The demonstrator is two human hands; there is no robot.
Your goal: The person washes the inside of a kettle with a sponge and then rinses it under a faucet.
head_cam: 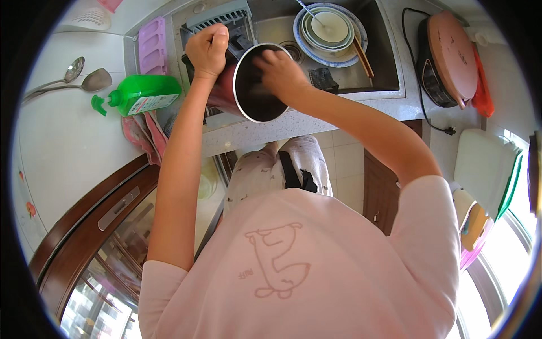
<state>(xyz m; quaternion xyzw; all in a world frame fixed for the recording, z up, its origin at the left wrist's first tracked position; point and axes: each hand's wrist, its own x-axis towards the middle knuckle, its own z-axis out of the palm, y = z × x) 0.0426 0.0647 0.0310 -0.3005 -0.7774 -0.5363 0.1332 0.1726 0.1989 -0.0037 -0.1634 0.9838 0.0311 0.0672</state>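
My left hand [209, 48] is closed in a fist at the far left side of a dark red cooking pot [224, 91], seemingly round its handle, which the fist hides. The pot is tipped, its pale rim and dark inside [254, 99] facing me, over the near edge of the sink [271, 31]. Inside the mouth is my right hand [281, 74], its fingers blurred against the inner wall. Whether those fingers hold anything cannot be made out. A dark scouring pad or cloth [324, 79] lies on the sink floor to the right.
Stacked bowls and plates [330, 29] with a spoon and chopsticks [363, 55] stand in the sink. A green pump bottle [146, 94] lies on its side at left, near a ladle [75, 70] and a spatula [97, 80]. At right are a pink-lidded electric pan [452, 59] and its cord.
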